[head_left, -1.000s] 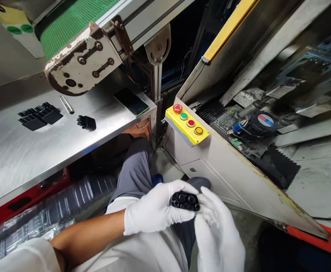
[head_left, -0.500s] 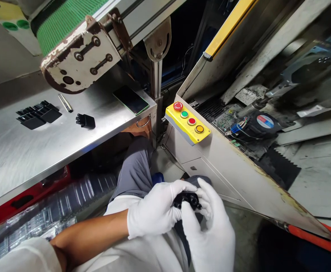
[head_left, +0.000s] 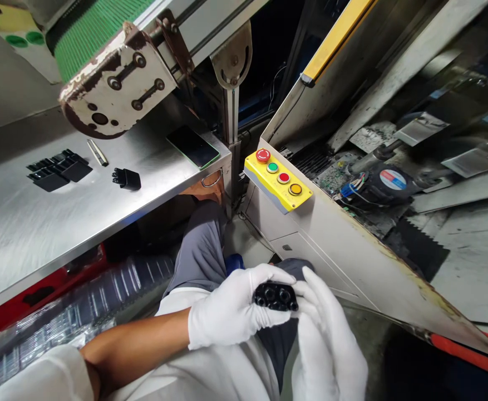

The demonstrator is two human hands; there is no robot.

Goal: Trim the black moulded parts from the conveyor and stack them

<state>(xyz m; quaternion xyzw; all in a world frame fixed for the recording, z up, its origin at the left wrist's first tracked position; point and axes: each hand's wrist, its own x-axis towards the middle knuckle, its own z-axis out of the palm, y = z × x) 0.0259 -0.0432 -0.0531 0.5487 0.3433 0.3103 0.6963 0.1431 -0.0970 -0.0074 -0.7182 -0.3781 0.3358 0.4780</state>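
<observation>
Both my hands wear white gloves and meet low in the middle of the view, above my lap. My left hand (head_left: 231, 309) is wrapped round a small black plastic connector (head_left: 276, 296) with several round holes in its face. My right hand (head_left: 327, 340) pinches the right end of the same part with its fingertips. On the steel table (head_left: 39, 223) at the left lie a similar black part (head_left: 127, 179), a cluster of black ribbed pieces (head_left: 58, 170) and a thin metal tool (head_left: 97, 152).
A green conveyor belt with a worn end plate (head_left: 116, 83) overhangs the table. A phone (head_left: 193, 147) lies near the table's corner. A yellow button box (head_left: 277, 178) sits on an open machine panel at right, with a fan (head_left: 388, 181) and wiring behind. A red crate (head_left: 39, 292) stands under the table.
My right hand has slid from over the connector's front back to its right end, so the holed face shows again. The left hand has hardly moved.
</observation>
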